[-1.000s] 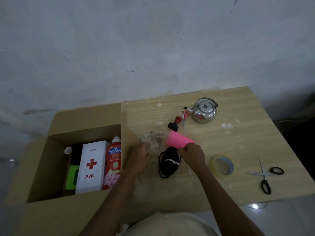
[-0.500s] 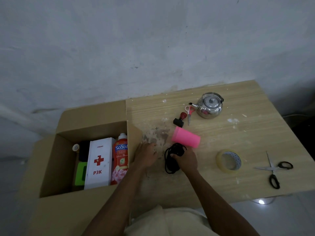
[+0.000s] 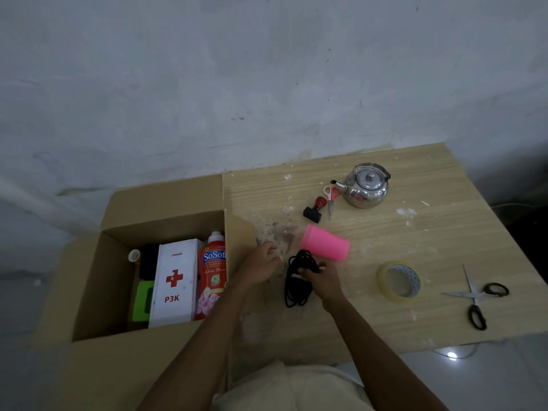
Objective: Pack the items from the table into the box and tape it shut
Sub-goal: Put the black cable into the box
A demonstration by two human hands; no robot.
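Note:
An open cardboard box (image 3: 89, 286) stands left of the wooden table (image 3: 400, 232). Inside it stand a white first-aid box (image 3: 175, 280), a red SoSoft bottle (image 3: 213, 271), a green item (image 3: 143, 301) and a small tape roll (image 3: 134, 256). My right hand (image 3: 321, 281) grips a coiled black cable (image 3: 298, 281) on the table. My left hand (image 3: 261, 264) rests on the table beside the box's right wall, fingers loosely bent, holding nothing. A pink cup (image 3: 324, 242) lies on its side just behind the cable.
Farther back sit a steel kettle (image 3: 367, 185), small red scissors (image 3: 331, 200) and a black-and-red stamp (image 3: 314, 209). A clear tape roll (image 3: 398, 281) and black-handled scissors (image 3: 476, 296) lie at the right. A wall rises behind the table.
My right hand left the pink cup, moved down to the black cable and took hold of it. The left hand stayed by the box wall.

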